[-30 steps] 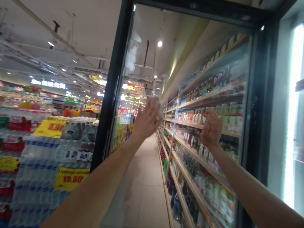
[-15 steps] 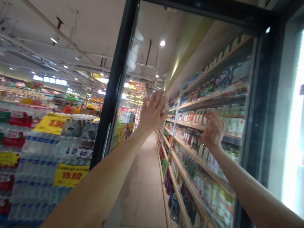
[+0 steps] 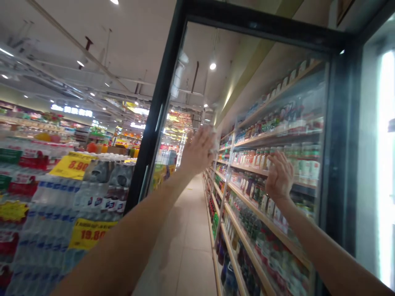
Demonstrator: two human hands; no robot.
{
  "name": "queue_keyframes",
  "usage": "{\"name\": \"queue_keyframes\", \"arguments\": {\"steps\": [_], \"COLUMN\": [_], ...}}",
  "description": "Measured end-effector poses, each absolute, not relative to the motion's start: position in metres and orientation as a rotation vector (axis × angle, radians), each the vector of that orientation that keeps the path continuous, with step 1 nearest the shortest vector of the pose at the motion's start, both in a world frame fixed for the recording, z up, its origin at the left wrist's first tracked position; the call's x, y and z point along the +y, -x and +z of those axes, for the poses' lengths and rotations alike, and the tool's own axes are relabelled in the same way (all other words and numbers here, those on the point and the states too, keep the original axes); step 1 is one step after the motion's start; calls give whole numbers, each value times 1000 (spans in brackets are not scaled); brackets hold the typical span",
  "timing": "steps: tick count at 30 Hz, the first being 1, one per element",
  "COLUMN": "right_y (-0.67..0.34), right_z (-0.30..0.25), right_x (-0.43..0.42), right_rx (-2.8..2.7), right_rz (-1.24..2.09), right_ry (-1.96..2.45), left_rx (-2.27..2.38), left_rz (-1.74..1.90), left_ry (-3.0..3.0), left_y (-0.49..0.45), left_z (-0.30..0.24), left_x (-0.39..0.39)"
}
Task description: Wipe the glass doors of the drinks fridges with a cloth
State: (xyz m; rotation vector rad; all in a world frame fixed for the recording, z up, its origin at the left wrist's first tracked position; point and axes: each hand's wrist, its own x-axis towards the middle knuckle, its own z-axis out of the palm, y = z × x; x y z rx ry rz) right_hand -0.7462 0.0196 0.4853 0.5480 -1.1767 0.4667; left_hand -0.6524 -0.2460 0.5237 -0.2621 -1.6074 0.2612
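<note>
A glass door (image 3: 197,98) in a black frame (image 3: 156,105) stands open in front of me, hinged on the right. My left hand (image 3: 199,152) lies against its pane, fingers stretched, pressing a whitish cloth (image 3: 215,144). Only an edge of the cloth shows beyond the fingers, and it is blurred. Nearer the hinge side, my right hand (image 3: 280,176) is raised at the pane with its fingers bent and apart, and nothing shows in it. Whether its fingertips touch the glass, I cannot tell.
Through the pane, wooden shelves (image 3: 243,209) full of bottles line an aisle floor (image 3: 191,230). Stacked packs of bottled drinks (image 3: 49,213) with yellow price signs (image 3: 72,165) stand at the left. A bright light strip (image 3: 385,164) runs down the far right.
The whole view has shifted slightly, with the door frame sitting lower in the picture. Both hands stay at nearly the same places on the pane, the left a little lower.
</note>
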Motion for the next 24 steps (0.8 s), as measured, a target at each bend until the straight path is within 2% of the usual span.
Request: {"name": "queue_keyframes", "arguments": {"steps": [4, 8, 11, 15, 18, 24], "right_y": [745, 747, 748, 747, 745, 747], "right_z": [485, 484, 484, 485, 485, 484], "right_x": [17, 18, 19, 18, 16, 19], "right_rx": [-1192, -1195, -1193, -1206, -1224, -1211], "right_rz": [472, 475, 483, 499, 502, 503], "right_ry": [-515, -543, -559, -553, -532, -550], "left_rx": [-1528, -1612, -1639, -1576, -1518, -1639], "left_rz": [60, 387, 493, 150, -16, 424], "left_ry": [56, 438, 543, 121, -28, 539], "left_y": [651, 667, 666, 650, 648, 668], "left_z": [526, 491, 490, 520, 522, 484], "left_x": [-255, -201, -203, -260, -263, -193]}}
